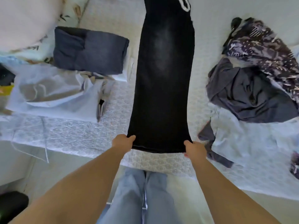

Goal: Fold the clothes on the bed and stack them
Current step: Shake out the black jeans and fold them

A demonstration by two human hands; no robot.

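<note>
The left hand (123, 142) grips the near left corner of the black trousers (163, 81), fingers curled over the hem edge. The right hand (194, 150) grips the near right corner in the same way, thumb on top of the cloth. Both hands hold the hem at the near edge of the bed (77, 136).

The trousers lie lengthwise down the middle of the bed, legs stacked into one long strip that runs away from the person. The far end, with a white printed mark, passes out of view at the top.

Handling, as judged from the pictures: the fabric looks like faded denim. Expect moderate weight and some stiffness. It should hold a crease and resist slipping, but thick seams may spring a fold back open. It is not fragile. The two hem corners are the correct hold for carrying the near end over toward the far end. Keep the hem taut between the hands so the stacked legs stay aligned.

To the left, further back, a folded dark grey garment (90, 50) rests on the bed; judged the start of the stack. To the right, a crumpled grey garment (249, 94) and a patterned garment (262, 42) lie unfolded, well apart from the trousers.
</note>
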